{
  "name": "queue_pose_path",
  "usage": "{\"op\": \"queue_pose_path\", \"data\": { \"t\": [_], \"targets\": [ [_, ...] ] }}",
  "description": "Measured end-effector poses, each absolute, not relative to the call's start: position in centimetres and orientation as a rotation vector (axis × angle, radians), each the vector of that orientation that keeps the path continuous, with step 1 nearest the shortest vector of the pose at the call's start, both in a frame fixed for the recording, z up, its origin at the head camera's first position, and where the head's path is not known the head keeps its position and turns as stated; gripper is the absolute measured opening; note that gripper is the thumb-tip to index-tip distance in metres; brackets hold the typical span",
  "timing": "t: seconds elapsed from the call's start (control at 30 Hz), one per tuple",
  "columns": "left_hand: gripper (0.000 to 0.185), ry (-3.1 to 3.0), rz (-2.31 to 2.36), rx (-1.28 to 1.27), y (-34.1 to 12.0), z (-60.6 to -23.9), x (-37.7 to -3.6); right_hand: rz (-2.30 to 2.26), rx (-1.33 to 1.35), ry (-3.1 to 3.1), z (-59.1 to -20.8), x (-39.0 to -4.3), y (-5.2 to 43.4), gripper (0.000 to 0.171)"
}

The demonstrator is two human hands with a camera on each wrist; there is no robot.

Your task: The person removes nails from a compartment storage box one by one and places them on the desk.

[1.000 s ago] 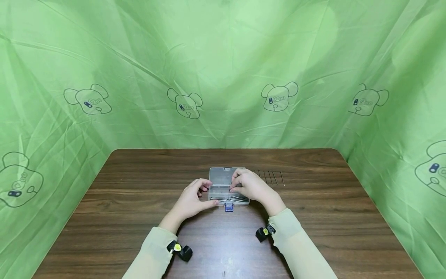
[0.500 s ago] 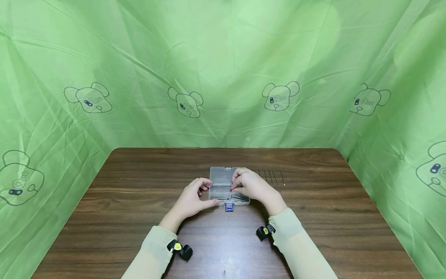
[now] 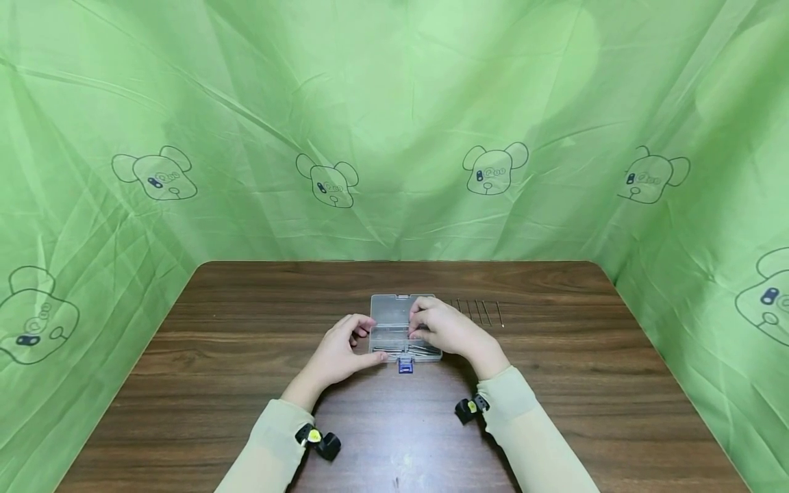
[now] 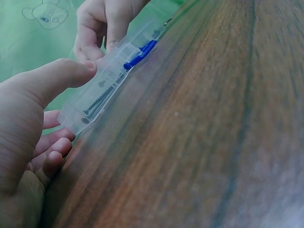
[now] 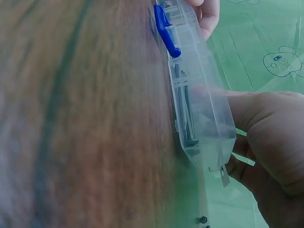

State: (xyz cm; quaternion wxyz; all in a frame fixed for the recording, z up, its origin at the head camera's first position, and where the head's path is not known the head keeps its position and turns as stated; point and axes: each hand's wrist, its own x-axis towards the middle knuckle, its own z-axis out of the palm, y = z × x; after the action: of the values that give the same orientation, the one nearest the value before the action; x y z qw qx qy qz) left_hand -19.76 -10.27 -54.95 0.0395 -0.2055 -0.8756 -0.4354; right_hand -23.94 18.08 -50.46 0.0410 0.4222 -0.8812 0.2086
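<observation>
A clear plastic compartment box (image 3: 388, 334) lies open on the table, its lid (image 3: 390, 309) folded back. My left hand (image 3: 337, 349) grips its left end, thumb on the front edge and fingers round the side. My right hand (image 3: 439, 327) reaches into the box's rear right part with thumb and fingers pinched together. A small dark end of what looks like a nail (image 3: 409, 335) shows at those fingertips; the rest is hidden. Long thin metal nails (image 4: 99, 102) lie in the front compartments, also visible through the wall in the right wrist view. A blue latch (image 3: 405, 366) hangs at the front.
Several more nails (image 3: 485, 313) lie in a spaced row on the wooden table (image 3: 259, 308), right of the box. A green cloth (image 3: 394, 103) with printed mouse-like heads surrounds the table at the back and sides. Both sleeved wrists carry small black cameras.
Very little differs. My right wrist has shifted slightly to the right, while its fingertips stay in the box. The left hand keeps its grip and the row of nails is unchanged.
</observation>
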Motion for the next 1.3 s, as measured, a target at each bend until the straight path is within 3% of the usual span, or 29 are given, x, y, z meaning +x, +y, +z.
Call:
{"op": "queue_pose_path", "data": {
  "t": [0.47, 0.8, 1.13, 1.3],
  "targets": [
    [0.062, -2.678, -1.337, -0.637, -10.4, -55.1, -19.8, 0.8, 1.179, -2.778, -49.4, -23.9, 18.5, 0.006],
    [0.063, -2.695, -1.329, -0.626, -10.4, -54.9, -19.8, 1.025, 0.906, -2.669, -47.5, -24.5, 23.6, 0.006],
    [0.064, -2.701, -1.32, -0.62, -10.4, -55.0, -19.7, 1.121, 0.734, -2.692, -46.9, -24.6, 29.5, 0.043],
    [0.064, -2.702, -1.32, -0.622, -10.4, -55.0, -19.7, 1.136, 0.683, -2.685, -46.8, -24.4, 31.5, 0.045]
  ]
}}
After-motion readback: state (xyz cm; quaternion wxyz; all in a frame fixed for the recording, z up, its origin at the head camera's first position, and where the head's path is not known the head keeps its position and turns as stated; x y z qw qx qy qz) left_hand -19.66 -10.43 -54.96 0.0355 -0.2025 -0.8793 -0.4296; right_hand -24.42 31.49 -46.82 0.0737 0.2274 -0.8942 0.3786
